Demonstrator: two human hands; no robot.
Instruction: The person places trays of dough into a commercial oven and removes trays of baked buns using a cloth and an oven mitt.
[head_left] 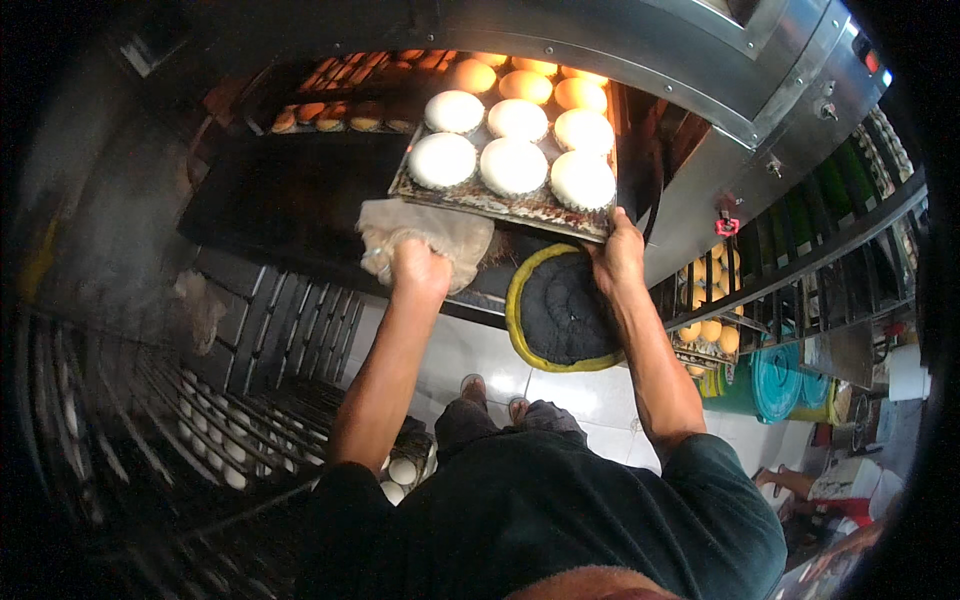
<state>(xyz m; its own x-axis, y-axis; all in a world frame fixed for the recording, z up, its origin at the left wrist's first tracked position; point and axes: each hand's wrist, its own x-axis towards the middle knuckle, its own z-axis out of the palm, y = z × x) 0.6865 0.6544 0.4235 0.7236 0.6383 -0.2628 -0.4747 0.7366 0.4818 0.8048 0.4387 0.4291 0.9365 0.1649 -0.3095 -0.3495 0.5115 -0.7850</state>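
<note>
A dark, stained baking tray (500,206) carries several pale round buns (514,166) in rows and sits partly inside the lit oven opening. My right hand (620,255) grips the tray's near right corner, bare-skinned, with the thumb up along the side. Below the near edge, toward the left, my left hand (420,268) is closed on a beige cloth (380,222). The cloth lies against or just under the tray; whether it bears on the metal is hidden. Deeper in the oven, at the left, more browned buns (330,116) glow on their trays.
Beneath my right wrist is a round black padded piece with a yellow rim (516,315). A rack (300,320) with pale buns stands at left, another rack (800,270) with browned buns at right. Beyond it are a teal bin (775,380) and another person's legs (790,480).
</note>
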